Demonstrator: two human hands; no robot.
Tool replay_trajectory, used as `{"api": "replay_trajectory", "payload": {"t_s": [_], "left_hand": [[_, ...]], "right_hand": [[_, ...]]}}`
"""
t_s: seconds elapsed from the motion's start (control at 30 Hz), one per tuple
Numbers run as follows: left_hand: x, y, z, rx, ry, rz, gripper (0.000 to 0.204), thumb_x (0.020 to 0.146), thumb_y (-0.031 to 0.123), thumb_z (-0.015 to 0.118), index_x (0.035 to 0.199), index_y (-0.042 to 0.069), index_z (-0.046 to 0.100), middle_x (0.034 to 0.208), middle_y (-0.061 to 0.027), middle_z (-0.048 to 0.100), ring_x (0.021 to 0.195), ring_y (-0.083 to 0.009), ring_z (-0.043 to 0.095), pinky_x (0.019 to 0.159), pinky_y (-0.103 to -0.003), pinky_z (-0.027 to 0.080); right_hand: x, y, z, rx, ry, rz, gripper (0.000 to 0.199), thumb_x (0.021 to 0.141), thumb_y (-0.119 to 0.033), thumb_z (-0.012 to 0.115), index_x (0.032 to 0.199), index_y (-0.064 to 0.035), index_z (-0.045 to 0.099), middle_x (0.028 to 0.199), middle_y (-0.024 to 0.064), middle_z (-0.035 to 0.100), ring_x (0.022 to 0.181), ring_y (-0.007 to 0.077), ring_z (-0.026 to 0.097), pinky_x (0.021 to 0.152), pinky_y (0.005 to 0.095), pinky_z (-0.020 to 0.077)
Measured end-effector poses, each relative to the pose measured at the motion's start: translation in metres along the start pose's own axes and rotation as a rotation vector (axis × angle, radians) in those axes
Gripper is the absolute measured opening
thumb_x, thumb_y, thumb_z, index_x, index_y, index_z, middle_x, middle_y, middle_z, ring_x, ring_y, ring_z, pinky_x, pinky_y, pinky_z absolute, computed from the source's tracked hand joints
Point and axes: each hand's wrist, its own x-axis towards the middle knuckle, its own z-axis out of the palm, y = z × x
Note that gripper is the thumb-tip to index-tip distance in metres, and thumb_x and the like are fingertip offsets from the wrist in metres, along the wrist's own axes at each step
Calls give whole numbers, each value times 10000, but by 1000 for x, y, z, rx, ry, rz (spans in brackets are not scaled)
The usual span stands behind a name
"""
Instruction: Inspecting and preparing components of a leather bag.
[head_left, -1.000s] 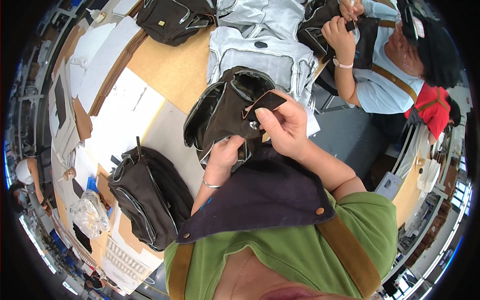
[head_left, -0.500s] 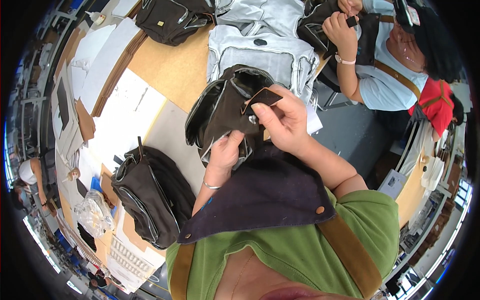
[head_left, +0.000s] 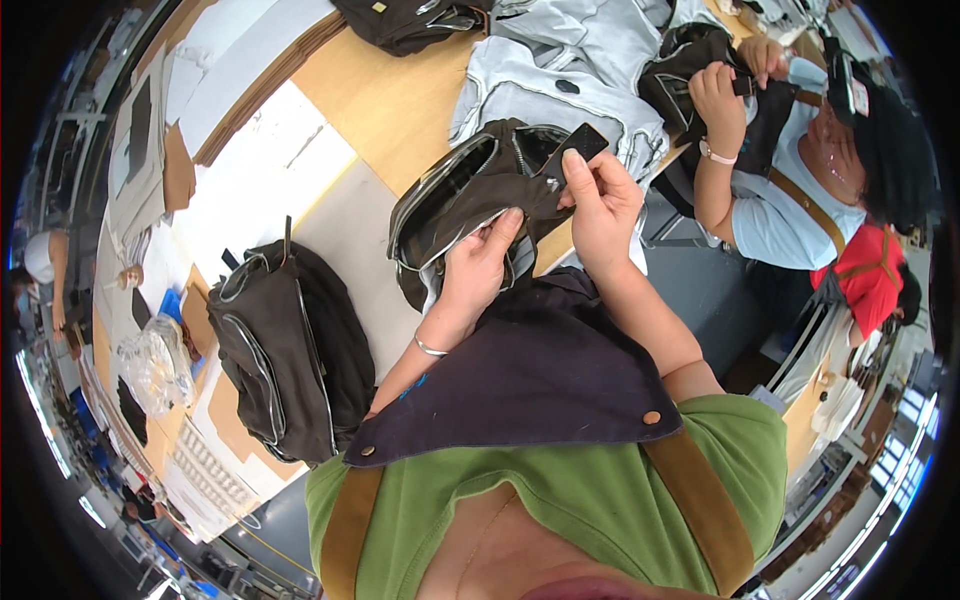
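Observation:
A dark brown fabric bag (head_left: 470,218) with silver zippers is held up in front of my apron, its mouth gaping. My left hand (head_left: 478,262) is closed on the bag's near side, thumb lying along a zippered edge. Between the thumb and fingers of my right hand (head_left: 606,210) is a small black rectangular patch (head_left: 584,146), tilted over the bag's right side. Whether the patch is joined to the bag cannot be made out. My right fingertips also come close to the bag's fabric.
A second dark bag (head_left: 290,350) stands on the table to my left. Pale grey bags (head_left: 560,90) lie ahead, with another dark bag (head_left: 415,22) beyond. At right, a co-worker (head_left: 780,190) handles a similar bag. Stacked sheets (head_left: 230,90) and a clear plastic bag (head_left: 155,365) lie left.
The black patch has turned from lying nearly flat to a steeper tilt in my right hand. My left hand stays on the bag. The whole view has shifted slightly.

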Motion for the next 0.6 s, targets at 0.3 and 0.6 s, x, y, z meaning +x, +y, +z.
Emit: {"api": "replay_trajectory", "payload": {"t_s": [0.3, 0.6], "left_hand": [[-1, -14, -6, -171, 75, -86, 189, 862, 102, 551, 1021, 2, 570, 991, -32, 582, 904, -80, 513, 828, -217, 394], [-6, -23, -8, -223, 162, -133, 193, 859, 140, 571, 965, -21, 572, 890, -6, 571, 792, -37, 484, 728, -167, 393]], "right_hand": [[4, 13, 6, 18, -5, 138, 268, 844, -144, 588, 612, -66, 478, 523, -28, 465, 464, 25, 421, 435, 175, 341], [3, 24, 7, 94, -15, 213, 257, 830, -139, 604, 605, -59, 507, 519, -28, 459, 451, 34, 431, 428, 186, 365]]}}
